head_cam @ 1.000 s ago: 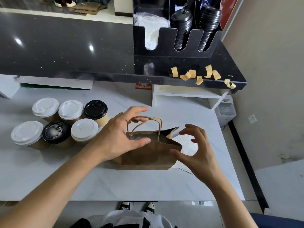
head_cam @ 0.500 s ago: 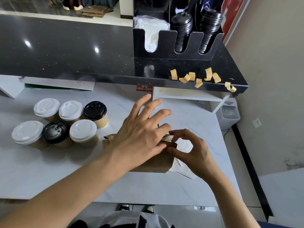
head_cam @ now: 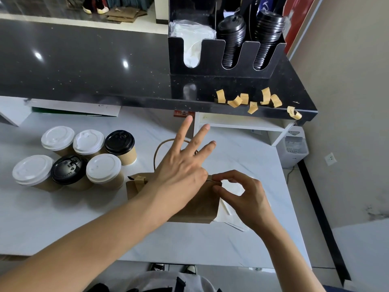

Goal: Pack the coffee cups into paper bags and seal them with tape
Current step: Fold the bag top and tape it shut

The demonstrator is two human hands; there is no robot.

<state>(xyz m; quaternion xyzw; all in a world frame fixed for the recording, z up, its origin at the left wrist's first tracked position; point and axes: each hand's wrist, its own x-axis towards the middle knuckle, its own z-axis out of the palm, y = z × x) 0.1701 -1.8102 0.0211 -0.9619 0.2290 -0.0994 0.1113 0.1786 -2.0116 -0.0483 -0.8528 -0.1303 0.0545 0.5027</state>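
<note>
- Head view: a white marbled table point(head_cam: 63, 224) is seen from above, with a glossy black raised counter point(head_cam: 84, 66) running along its far side.
- A black lid holder point(head_cam: 219, 57) with stacked black lids is set on the counter at the far right, and curled strips of brown tape point(head_cam: 248, 101) are stuck along the counter's near edge below it.
- A beige wall and a grey floor are seen to the right of the table; a small white appliance point(head_cam: 293, 148) stands on the floor there.
- Six coffee cups point(head_cam: 80, 159) are grouped upright on the left of the table, four with white lids and two with black.
- The paper bag point(head_cam: 195, 205) is placed at the middle of the table, just right of the cups, with its long axis running left to right and its top turned up; one handle point(head_cam: 157, 152) is arched toward the far side.
- A piece of tape is seen at the bag's top left corner.
- The left hand point(head_cam: 179, 173) is laid over the bag's top, its fingers straight and spread apart.
- The bag's top right corner is pinched by the right hand point(head_cam: 242, 192), thumb and forefinger pressed together on the folded edge.
- White paper point(head_cam: 229, 216) lies under the bag's right end.
</note>
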